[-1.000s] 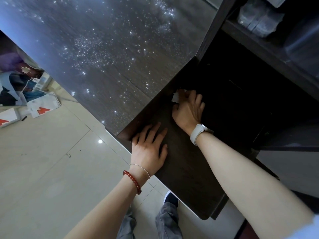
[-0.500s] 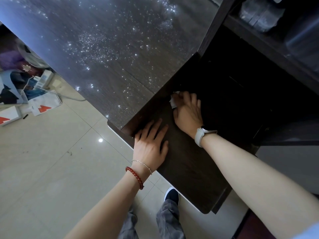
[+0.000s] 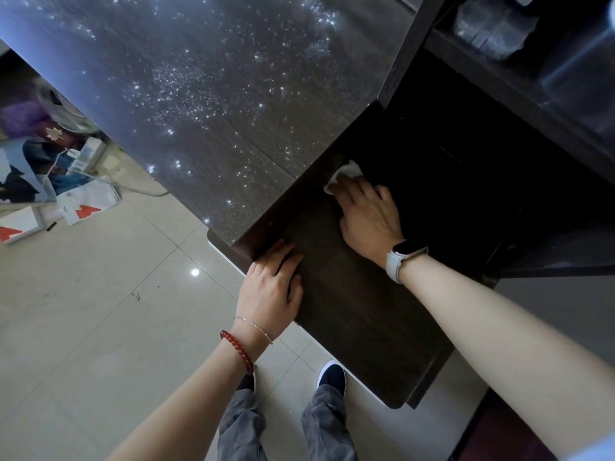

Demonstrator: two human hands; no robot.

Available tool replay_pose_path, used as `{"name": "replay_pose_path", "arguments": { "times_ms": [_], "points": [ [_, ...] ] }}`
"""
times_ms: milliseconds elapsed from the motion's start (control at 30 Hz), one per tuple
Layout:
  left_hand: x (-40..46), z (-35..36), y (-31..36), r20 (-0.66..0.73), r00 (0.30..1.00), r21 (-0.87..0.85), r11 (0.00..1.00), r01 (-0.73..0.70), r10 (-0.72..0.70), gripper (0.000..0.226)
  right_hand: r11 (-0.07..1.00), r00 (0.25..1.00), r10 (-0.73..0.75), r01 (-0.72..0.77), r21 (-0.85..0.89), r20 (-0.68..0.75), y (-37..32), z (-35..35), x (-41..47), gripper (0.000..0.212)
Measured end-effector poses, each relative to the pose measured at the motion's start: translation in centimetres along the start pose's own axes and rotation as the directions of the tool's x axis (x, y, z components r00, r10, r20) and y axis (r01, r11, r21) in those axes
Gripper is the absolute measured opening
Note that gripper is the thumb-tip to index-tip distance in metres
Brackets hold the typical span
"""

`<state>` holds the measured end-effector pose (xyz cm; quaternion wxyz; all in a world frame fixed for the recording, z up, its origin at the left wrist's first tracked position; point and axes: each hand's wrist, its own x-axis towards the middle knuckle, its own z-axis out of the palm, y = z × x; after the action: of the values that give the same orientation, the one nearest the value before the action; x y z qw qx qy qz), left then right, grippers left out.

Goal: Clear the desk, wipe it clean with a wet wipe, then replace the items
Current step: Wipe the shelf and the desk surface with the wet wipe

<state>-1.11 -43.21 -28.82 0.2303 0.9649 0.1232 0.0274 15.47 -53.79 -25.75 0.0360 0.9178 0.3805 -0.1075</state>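
Observation:
The dark wood desk top (image 3: pixel 206 104) glistens with small wet droplets. Below it a dark pull-out shelf (image 3: pixel 352 321) sticks out toward me. My right hand (image 3: pixel 367 217) presses a white wet wipe (image 3: pixel 342 173) flat on the shelf, close under the desk's edge; most of the wipe is hidden by the fingers. My left hand (image 3: pixel 271 287) rests palm down on the shelf's left front corner, fingers together, holding nothing.
Dark shelving (image 3: pixel 519 81) with clear plastic-wrapped items stands at the upper right. White boxes with red marks (image 3: pixel 83 202) and other items lie on the tiled floor (image 3: pixel 100 311) at the left. My feet (image 3: pixel 329 374) stand below the shelf's front edge.
My right hand has slid the wipe slightly back toward me and to the right along the shelf. My left hand has stayed on the shelf's corner. The view has shifted a little.

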Motion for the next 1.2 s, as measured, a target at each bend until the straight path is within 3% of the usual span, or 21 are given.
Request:
{"name": "replay_pose_path", "arguments": {
  "times_ms": [167, 400, 467, 633, 700, 833, 967, 1200],
  "points": [
    [0.0, 0.0, 0.5, -0.011, 1.000, 0.031, 0.999, 0.013, -0.013, 0.039, 0.998, 0.996, 0.068, -0.068, -0.009, 0.058, -0.7, -0.2, 0.0, 0.063],
    [0.1, 0.1, 0.8, -0.011, 1.000, 0.033, 0.999, 0.007, -0.006, 0.040, 0.971, 0.987, 0.157, -0.163, 0.174, 0.043, -1.1, -0.2, 0.6, 0.058],
    [0.0, 0.2, 0.6, -0.018, 1.000, 0.015, 1.000, 0.000, 0.000, 0.039, 0.975, 0.995, 0.095, -0.101, 0.197, 0.039, -1.8, 0.2, -0.3, 0.057],
    [-0.4, -0.5, 0.0, -0.033, 0.999, 0.006, 1.000, -0.008, 0.009, 0.039, 0.958, 0.968, -0.243, 0.229, 0.170, 0.061, -3.1, 1.0, -2.7, 0.054],
    [-0.6, -0.9, 0.1, -0.033, 0.999, 0.020, 1.000, 0.006, -0.005, 0.041, 0.958, 0.963, -0.261, 0.251, 0.136, 0.062, -2.7, 0.7, -2.5, 0.054],
    [-0.1, -0.9, 0.7, -0.008, 1.000, 0.030, 1.000, -0.011, 0.011, 0.042, 0.993, 0.999, -0.007, 0.002, 0.114, 0.039, -0.4, 0.5, -2.8, 0.057],
    [2.8, -0.2, 2.7, 0.045, 0.997, 0.065, 0.995, -0.069, 0.066, 0.046, 0.965, 0.969, 0.249, -0.248, 0.089, 0.006, 3.7, 0.2, -2.4, 0.056],
    [8.4, 2.1, 4.5, 0.114, 0.979, 0.104, 0.977, -0.184, 0.172, 0.059, 0.929, 0.940, 0.338, -0.340, 0.144, 0.035, 7.4, -0.4, 3.1, 0.066]
  ]
}}
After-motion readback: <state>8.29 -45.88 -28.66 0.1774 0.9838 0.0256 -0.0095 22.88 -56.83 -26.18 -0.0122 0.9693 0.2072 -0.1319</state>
